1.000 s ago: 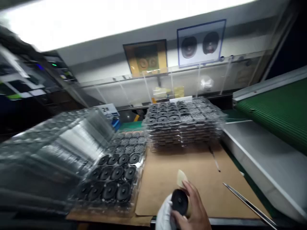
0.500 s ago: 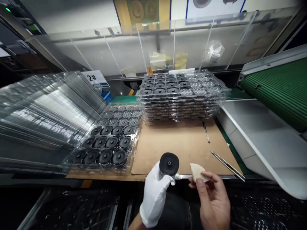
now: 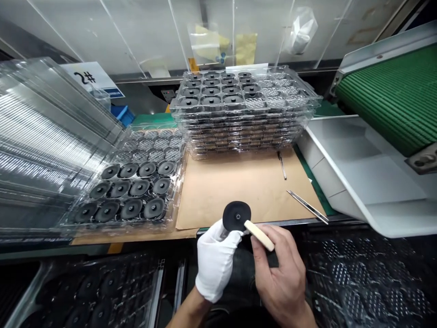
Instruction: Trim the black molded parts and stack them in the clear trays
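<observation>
The picture is bright and sharp, and the light seems to come from up above, so the top of the stack of trays (image 3: 239,91) shines a little. To the left of the stack, the clear lids (image 3: 51,136) have hard white streaks of glare, and the glove (image 3: 215,259) below the stack looks very bright, while the black rack (image 3: 362,282) to the lower right of the stack is dim. Shadows are soft, nothing looks blurry, and things at the far left and right edges look stretched and lean over.
</observation>
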{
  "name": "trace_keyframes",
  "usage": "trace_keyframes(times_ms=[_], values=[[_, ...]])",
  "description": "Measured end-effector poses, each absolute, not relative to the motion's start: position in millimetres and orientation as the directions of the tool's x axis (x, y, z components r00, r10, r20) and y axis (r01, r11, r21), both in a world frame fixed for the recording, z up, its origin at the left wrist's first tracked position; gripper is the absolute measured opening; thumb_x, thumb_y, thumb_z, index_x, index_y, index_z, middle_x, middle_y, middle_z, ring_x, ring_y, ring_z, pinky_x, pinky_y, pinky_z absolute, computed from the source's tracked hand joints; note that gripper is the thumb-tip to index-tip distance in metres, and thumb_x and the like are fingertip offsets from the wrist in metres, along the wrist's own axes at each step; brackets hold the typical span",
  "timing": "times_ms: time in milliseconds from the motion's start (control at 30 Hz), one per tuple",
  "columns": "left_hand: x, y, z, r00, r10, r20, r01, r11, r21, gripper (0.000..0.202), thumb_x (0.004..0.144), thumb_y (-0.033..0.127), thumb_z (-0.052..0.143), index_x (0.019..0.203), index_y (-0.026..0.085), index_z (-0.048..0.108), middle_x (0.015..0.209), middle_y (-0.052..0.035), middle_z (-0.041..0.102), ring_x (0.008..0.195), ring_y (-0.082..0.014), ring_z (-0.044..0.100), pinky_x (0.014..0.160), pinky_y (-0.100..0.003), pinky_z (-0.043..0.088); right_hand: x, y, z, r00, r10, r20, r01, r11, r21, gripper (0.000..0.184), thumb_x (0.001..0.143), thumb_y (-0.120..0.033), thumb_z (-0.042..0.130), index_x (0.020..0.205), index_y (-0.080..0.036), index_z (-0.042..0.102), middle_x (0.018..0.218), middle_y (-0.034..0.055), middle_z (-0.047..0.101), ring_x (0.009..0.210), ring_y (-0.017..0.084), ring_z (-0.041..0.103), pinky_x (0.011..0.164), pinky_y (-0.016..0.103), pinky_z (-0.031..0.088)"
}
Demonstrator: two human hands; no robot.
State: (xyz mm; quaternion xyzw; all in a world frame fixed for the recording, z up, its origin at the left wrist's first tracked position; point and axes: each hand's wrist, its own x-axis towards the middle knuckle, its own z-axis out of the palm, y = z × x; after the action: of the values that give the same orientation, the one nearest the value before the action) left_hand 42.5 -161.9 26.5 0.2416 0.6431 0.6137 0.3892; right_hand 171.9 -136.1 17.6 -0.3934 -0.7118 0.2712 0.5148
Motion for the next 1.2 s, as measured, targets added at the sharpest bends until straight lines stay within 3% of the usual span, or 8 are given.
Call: trace_keyframes(times_ms=[67,233,400,567,700,900,1200], values=[[43,-163,24,-0.581,0.786,-0.212,-0.183,0.128,0.975,0.026,0.076,0.027,0.081,0.1,0.018,0.078,0.084,0.0,0.076,0.079,-0.0146,0.067,0.078,-0.021,0.055,172,-134,17,-0.192,0.799,0.57,0.296,0.601,-0.743,0.035,0.092,-0.005,0.061,0.125,-0.016,0.062,0.11,0.0106,0.067,0.105,0.02,0.065,0.093,0.034,0.058],[44,-163,17,-0.611,0.776,-0.155,-0.091,0.125,0.988,0.015,0.084,0.031,0.075,0.087,0.017,0.077,0.074,0.001,0.073,0.068,-0.0117,0.061,0.066,-0.018,0.052,173,-133,13,-0.275,0.803,0.529,0.304,0.595,-0.744,0.037,0.092,-0.003,0.058,0.127,-0.014,0.06,0.111,0.0118,0.063,0.106,0.019,0.062,0.096,0.034,0.057],[47,-161,12,-0.643,0.754,-0.134,-0.074,0.114,0.991,0.017,0.085,0.028,0.072,0.097,0.018,0.077,0.091,-0.0003,0.077,0.081,-0.0136,0.066,0.075,-0.019,0.054,182,-135,14,-0.403,0.783,0.474,0.284,0.599,-0.749,0.033,0.093,-0.001,0.053,0.123,-0.014,0.06,0.11,0.0129,0.061,0.106,0.021,0.06,0.094,0.036,0.056],[55,-160,17,-0.638,0.758,-0.137,-0.056,0.133,0.99,0.009,0.084,0.025,0.073,0.086,0.017,0.076,0.07,0.0026,0.07,0.065,-0.0105,0.061,0.064,-0.017,0.051,186,-119,15,-0.327,0.799,0.505,0.371,0.6,-0.709,0.027,0.094,-0.003,0.054,0.117,-0.013,0.061,0.106,0.0125,0.062,0.103,0.021,0.061,0.093,0.037,0.055],[60,-158,20,-0.614,0.772,-0.166,-0.076,0.151,0.986,0.016,0.084,0.027,0.073,0.095,0.017,0.078,0.076,-0.0003,0.075,0.068,-0.0123,0.066,0.067,-0.019,0.054,188,-106,15,-0.277,0.798,0.535,0.419,0.601,-0.681,0.025,0.095,-0.006,0.056,0.118,-0.014,0.06,0.105,0.012,0.063,0.102,0.021,0.061,0.092,0.038,0.055],[60,-158,16,-0.605,0.775,-0.182,-0.072,0.174,0.982,0.014,0.084,0.025,0.071,0.093,0.016,0.077,0.076,-0.0004,0.074,0.067,-0.013,0.067,0.065,-0.02,0.054,197,-112,11,-0.343,0.819,0.461,0.427,0.573,-0.7,0.025,0.096,-0.006,0.052,0.118,-0.015,0.06,0.108,0.0121,0.062,0.103,0.021,0.061,0.092,0.038,0.056],[59,-159,10,-0.575,0.797,-0.185,-0.012,0.218,0.976,0.016,0.085,0.027,0.071,0.094,0.016,0.077,0.078,-0.0002,0.073,0.072,-0.0151,0.066,0.07,-0.023,0.054,193,-109,7,-0.291,0.847,0.444,0.44,0.531,-0.725,0.025,0.097,-0.009,0.051,0.119,-0.017,0.06,0.106,0.0117,0.063,0.104,0.022,0.061,0.093,0.039,0.056]])
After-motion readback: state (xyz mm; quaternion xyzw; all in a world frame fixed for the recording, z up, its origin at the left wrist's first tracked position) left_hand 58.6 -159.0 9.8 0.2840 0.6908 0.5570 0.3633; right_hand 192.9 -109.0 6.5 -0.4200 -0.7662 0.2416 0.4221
